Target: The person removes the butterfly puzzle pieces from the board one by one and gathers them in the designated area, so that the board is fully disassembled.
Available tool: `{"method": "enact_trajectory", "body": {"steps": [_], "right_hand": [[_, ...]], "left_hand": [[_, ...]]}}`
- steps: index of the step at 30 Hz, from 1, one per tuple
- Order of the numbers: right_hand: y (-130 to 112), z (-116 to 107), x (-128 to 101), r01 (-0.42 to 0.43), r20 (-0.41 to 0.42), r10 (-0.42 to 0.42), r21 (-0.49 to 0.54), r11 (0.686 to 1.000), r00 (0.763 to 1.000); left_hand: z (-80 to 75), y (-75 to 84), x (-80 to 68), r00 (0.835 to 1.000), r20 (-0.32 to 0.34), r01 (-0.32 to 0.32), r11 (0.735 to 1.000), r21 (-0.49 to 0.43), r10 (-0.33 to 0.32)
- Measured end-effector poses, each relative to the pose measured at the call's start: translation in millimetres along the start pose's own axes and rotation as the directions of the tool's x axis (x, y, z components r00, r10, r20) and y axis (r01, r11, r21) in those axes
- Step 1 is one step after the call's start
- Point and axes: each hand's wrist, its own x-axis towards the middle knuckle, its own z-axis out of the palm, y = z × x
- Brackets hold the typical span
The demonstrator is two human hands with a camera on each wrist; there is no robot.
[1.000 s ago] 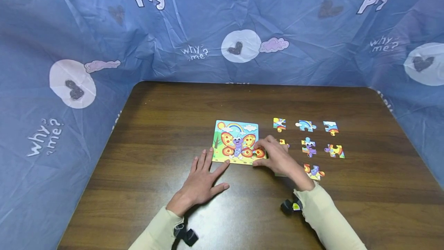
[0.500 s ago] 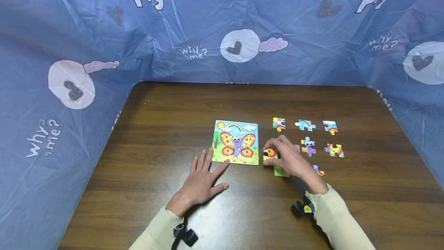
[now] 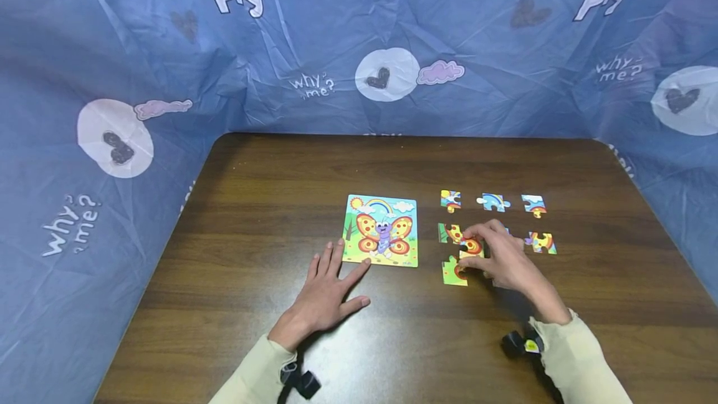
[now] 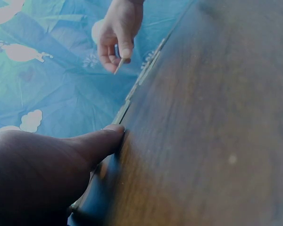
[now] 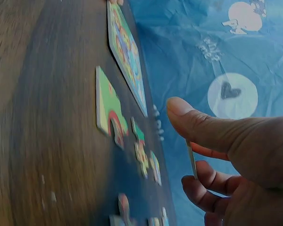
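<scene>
My right hand (image 3: 507, 260) pinches a jigsaw puzzle piece (image 3: 473, 247) with an orange-red wing print between thumb and fingers. In the right wrist view this piece (image 5: 192, 160) is seen edge-on, raised off the table. Just under and left of it lie a green corner piece (image 3: 453, 273) and a wing piece with a green edge (image 3: 450, 233). My left hand (image 3: 320, 298) rests on the table with fingers spread, its fingertips at the lower left edge of the butterfly picture board (image 3: 381, 229). Other pieces near the right hand are partly hidden beneath it.
In a row at the back right lie a sun piece (image 3: 450, 200), a rainbow piece (image 3: 493, 202) and a cloud piece (image 3: 534, 205). A rainbow-and-wing piece (image 3: 542, 242) lies right of the hand. Blue printed cloth (image 3: 314, 30) hangs behind the wooden table (image 3: 269, 192).
My right hand has carried the wing piece from the right side of the picture board rightward, over the loose pieces. The left hand and the board have stayed where they were.
</scene>
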Motion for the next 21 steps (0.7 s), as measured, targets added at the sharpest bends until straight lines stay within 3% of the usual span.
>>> {"method": "enact_trajectory", "body": {"steps": [21], "right_hand": [[52.1, -31.8, -39.5, 0.002, -0.139, -0.015, -0.094, 0.996, 0.99]], "left_hand": [[0.2, -0.5, -0.2, 1.0, -0.008, -0.01, 1.0, 0.005, 0.01]]}}
